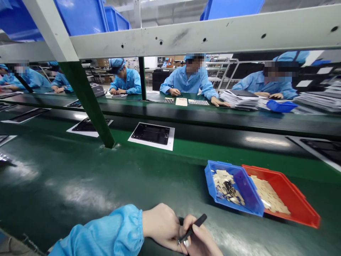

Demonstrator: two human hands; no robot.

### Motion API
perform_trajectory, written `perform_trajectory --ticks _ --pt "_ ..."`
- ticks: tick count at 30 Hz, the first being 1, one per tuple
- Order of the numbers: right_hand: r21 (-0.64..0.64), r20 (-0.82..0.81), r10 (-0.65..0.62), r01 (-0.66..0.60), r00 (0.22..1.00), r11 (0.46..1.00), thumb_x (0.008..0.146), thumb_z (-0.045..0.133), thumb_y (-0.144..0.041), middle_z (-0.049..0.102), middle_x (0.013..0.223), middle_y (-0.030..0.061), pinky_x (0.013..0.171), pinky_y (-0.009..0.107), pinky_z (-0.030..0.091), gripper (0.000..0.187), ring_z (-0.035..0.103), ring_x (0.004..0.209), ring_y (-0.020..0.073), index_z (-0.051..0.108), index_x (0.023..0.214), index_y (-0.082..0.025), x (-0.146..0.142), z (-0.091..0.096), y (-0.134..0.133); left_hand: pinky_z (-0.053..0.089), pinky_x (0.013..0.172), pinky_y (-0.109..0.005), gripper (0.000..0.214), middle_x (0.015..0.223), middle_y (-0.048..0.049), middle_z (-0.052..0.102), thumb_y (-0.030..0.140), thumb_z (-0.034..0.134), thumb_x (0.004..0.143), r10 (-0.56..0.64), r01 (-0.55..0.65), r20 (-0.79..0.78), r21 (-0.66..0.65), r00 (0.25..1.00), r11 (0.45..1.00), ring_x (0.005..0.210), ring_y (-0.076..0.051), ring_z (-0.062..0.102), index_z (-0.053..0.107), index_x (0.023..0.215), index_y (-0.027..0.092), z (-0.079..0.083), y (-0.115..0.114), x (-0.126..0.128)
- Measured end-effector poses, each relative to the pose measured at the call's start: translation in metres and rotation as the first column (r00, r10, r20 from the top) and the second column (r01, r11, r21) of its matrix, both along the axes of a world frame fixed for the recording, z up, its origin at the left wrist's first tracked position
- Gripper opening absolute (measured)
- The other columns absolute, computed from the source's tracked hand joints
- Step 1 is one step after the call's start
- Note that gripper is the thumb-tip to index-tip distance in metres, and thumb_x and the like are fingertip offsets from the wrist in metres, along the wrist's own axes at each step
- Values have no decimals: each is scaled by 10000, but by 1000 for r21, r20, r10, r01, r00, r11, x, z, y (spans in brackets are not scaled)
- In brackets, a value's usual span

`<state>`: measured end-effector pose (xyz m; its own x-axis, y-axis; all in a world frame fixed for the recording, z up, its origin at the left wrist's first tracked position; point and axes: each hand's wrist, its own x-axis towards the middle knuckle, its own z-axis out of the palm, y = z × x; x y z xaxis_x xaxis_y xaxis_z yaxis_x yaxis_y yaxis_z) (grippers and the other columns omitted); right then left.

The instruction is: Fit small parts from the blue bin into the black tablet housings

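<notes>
At the bottom edge of the view, my left hand (163, 224) reaches in from a light blue sleeve. Its fingers curl closed and downward, so whatever they pinch is hidden. Pressed up against it is my right hand (204, 239), gripping a slim black tool (198, 221) with a shiny metal-looking tip. The tool slants, its tip down by the left fingers; its exact kind is unclear. Right of the hands stand a blue bin (250, 204) with cream-coloured flat pieces and small black parts, and a red bin (303, 209) with more cream pieces.
Black tablet-like panels on white sheets lie along the line, one panel (150, 134) straight ahead. A slanted green post (87, 103) rises from the bench (80, 177), and a white beam (186, 37) crosses overhead. Several co-workers in blue sit opposite, near stacked papers (238, 99).
</notes>
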<state>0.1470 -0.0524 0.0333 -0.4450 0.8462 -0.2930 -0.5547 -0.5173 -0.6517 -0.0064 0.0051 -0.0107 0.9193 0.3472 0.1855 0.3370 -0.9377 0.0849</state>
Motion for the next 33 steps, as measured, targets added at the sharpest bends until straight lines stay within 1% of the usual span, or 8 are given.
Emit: perform_trajectory --ticks 5,12,16,19,27,33 --pt "-23 11 11 -10 1000 1000 735 681 -450 528 586 0 618 261 346 279 466 608 134 608 759 -182 1 -2 2 223 353 -292 653 462 -3 573 743 278 810 2 -2 11 -3 1000 1000 455 -152 589 558 594 194 1 0 -1" --pt "22 -24 20 -19 1000 1000 726 678 -452 526 574 3 595 257 349 284 461 592 135 597 734 -180 1 -11 5 241 353 -275 671 460 -21 572 737 266 818 4 -4 4 -14 1000 1000 446 -153 577 560 580 182 1 0 0" --pt "23 -11 19 -18 1000 1000 741 672 -443 536 605 5 627 262 355 273 467 615 134 606 746 -178 1 -4 4 246 365 -249 631 478 -14 591 728 320 812 4 -4 -13 -18 1000 1000 453 -139 573 568 607 185 2 0 0" --pt "29 -3 19 -19 1000 999 759 659 -437 536 611 3 648 267 355 258 466 620 132 613 767 -184 1 -1 3 252 369 -251 610 488 -6 595 722 341 810 3 -3 -5 -13 1000 1000 465 -138 584 572 631 187 3 0 -1" --pt "60 -24 18 -16 1000 998 758 646 -434 513 585 2 591 259 347 258 449 587 134 607 759 -180 2 -17 5 228 344 -277 649 476 -13 581 735 303 809 1 -1 18 -20 1000 1000 458 -156 596 567 593 184 2 0 0" --pt "61 -34 35 -32 999 998 765 648 -426 527 602 5 611 266 361 249 477 601 137 604 765 -180 1 -11 5 232 355 -281 658 463 -10 576 748 286 803 8 -8 25 -14 1000 1000 451 -150 586 568 601 190 2 0 -1"
